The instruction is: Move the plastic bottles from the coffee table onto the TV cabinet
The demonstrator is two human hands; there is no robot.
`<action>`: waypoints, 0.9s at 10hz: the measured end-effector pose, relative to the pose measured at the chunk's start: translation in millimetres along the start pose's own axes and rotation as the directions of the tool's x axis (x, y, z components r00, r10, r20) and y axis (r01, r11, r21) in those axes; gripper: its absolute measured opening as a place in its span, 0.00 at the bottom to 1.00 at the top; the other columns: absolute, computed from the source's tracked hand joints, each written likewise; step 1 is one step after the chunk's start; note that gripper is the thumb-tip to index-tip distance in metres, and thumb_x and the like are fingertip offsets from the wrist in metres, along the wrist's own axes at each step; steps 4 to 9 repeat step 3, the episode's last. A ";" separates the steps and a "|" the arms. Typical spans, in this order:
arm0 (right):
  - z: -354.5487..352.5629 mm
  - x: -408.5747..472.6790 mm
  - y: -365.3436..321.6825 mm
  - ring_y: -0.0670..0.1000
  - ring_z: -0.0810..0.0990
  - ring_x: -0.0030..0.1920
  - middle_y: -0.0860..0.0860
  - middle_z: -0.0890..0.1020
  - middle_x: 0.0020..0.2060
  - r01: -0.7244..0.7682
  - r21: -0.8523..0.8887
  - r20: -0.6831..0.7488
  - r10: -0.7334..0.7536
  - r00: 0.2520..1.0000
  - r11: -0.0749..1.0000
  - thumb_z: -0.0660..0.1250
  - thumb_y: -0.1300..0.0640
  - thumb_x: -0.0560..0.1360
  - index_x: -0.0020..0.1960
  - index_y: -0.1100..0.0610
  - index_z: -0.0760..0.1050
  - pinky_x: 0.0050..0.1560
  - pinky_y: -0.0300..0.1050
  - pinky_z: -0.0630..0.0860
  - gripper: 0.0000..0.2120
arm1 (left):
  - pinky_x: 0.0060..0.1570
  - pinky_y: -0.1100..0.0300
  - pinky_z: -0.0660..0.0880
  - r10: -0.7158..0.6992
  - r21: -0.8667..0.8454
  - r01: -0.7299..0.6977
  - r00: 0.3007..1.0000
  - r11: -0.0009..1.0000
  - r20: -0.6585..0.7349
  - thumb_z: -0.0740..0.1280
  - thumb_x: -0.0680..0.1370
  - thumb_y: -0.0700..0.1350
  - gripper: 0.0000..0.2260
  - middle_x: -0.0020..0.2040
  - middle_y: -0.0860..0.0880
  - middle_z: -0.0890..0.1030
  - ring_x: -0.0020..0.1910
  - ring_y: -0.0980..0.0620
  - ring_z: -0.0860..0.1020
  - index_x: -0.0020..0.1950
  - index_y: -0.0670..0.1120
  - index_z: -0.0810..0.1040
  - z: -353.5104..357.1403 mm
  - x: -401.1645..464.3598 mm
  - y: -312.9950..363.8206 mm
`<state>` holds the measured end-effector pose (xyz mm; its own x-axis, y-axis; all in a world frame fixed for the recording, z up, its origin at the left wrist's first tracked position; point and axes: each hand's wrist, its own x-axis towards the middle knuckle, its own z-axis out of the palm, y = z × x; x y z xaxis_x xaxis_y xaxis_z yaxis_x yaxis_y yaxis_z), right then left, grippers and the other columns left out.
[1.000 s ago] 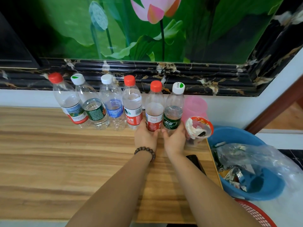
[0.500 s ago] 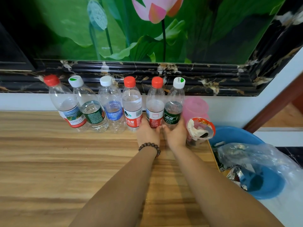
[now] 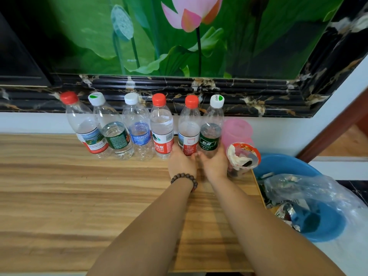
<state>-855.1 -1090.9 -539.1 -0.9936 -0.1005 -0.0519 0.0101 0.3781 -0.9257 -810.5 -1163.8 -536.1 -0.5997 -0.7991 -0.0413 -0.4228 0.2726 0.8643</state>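
Hands (left (image 3: pixel 182 162), right (image 3: pixel 214 163)) grip two upright bottles (image 3: pixel 189 130) at their bases

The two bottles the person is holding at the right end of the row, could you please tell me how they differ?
The left hand grips a red-capped bottle with a red and white label; the right hand grips a white-capped bottle with a dark green label. The white-capped one stands at the row's end, beside a pink cup. Both are clear, upright and look empty.
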 end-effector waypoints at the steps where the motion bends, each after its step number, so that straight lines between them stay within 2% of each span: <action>1: -1.2 -5.4 1.0 0.57 0.70 0.68 0.55 0.74 0.67 0.010 -0.020 0.004 -0.010 1.000 1.000 0.72 0.55 0.71 0.70 0.57 0.63 0.69 0.54 0.67 0.32 | 0.52 0.54 0.75 0.007 -0.011 -0.007 1.000 1.000 0.005 0.72 0.72 0.46 0.22 0.57 0.46 0.80 0.57 0.46 0.78 0.63 0.44 0.69 -2.4 -7.2 1.0; 2: -2.3 -16.0 3.0 0.57 0.74 0.66 0.56 0.76 0.65 0.054 -0.029 0.006 -0.054 0.999 0.998 0.69 0.53 0.73 0.71 0.58 0.62 0.66 0.52 0.70 0.31 | 0.55 0.54 0.73 0.076 0.017 -0.076 0.997 0.997 0.005 0.70 0.74 0.49 0.25 0.62 0.46 0.76 0.61 0.46 0.75 0.68 0.45 0.67 -7.4 -15.9 -4.0; 3: -8.1 -31.2 1.7 0.59 0.76 0.62 0.59 0.78 0.61 0.036 -0.128 0.005 -0.035 0.999 0.991 0.65 0.52 0.75 0.71 0.59 0.62 0.61 0.49 0.72 0.28 | 0.61 0.53 0.70 0.135 0.123 -0.135 0.991 0.983 0.015 0.67 0.75 0.47 0.26 0.67 0.44 0.73 0.66 0.45 0.71 0.71 0.44 0.65 -21.4 -27.8 -2.4; 9: -8.1 -31.2 1.7 0.59 0.76 0.62 0.59 0.78 0.61 0.036 -0.128 0.005 -0.035 0.999 0.991 0.65 0.52 0.75 0.71 0.59 0.62 0.61 0.49 0.72 0.28 | 0.61 0.53 0.70 0.135 0.123 -0.135 0.991 0.983 0.015 0.67 0.75 0.47 0.26 0.67 0.44 0.73 0.66 0.45 0.71 0.71 0.44 0.65 -21.4 -27.8 -2.4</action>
